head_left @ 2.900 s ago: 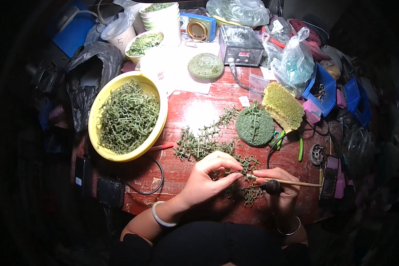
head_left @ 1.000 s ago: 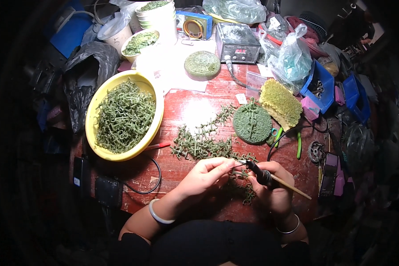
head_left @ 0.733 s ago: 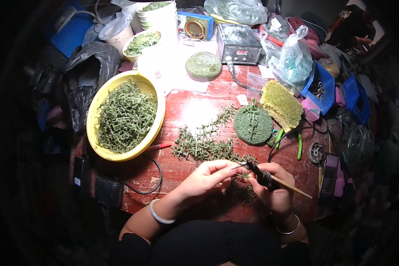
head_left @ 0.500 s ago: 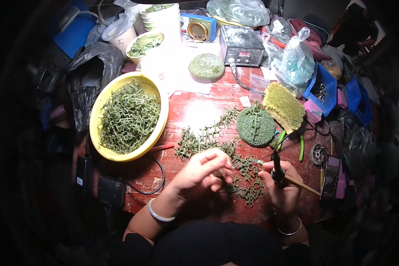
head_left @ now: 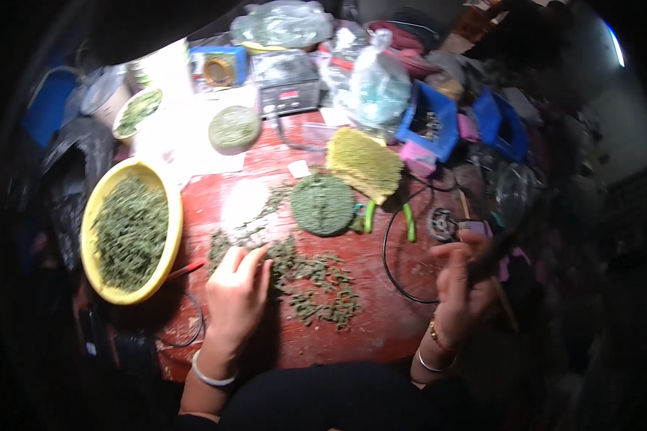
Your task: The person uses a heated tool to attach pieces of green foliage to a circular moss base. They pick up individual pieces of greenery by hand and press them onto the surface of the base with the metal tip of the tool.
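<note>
My left hand (head_left: 236,291) is over the near left edge of a pile of small green curled pieces (head_left: 295,266), its fingers bent and slightly apart; nothing shows in them. At the right, raised over the table edge, my right hand (head_left: 460,287) is closed around a dark pen-shaped soldering iron (head_left: 490,257), blurred by motion. A thin wooden stick (head_left: 507,307) pokes out below the same hand. Beyond the pile lies a round green textured disc (head_left: 322,205) with a raised strip down its middle.
At the left stands a yellow basin (head_left: 176,237) full of green pieces. A yellow-green sponge (head_left: 366,161), green-handled tool (head_left: 410,223) and looping black cable (head_left: 386,258) lie right of the disc. Farther back are a box with a red display (head_left: 287,95), blue bins (head_left: 449,133) and bags (head_left: 381,79).
My left hand has moved left to the pile's edge. My right hand has swung right, away from the pile, with the soldering iron and stick. The view has shifted right.
</note>
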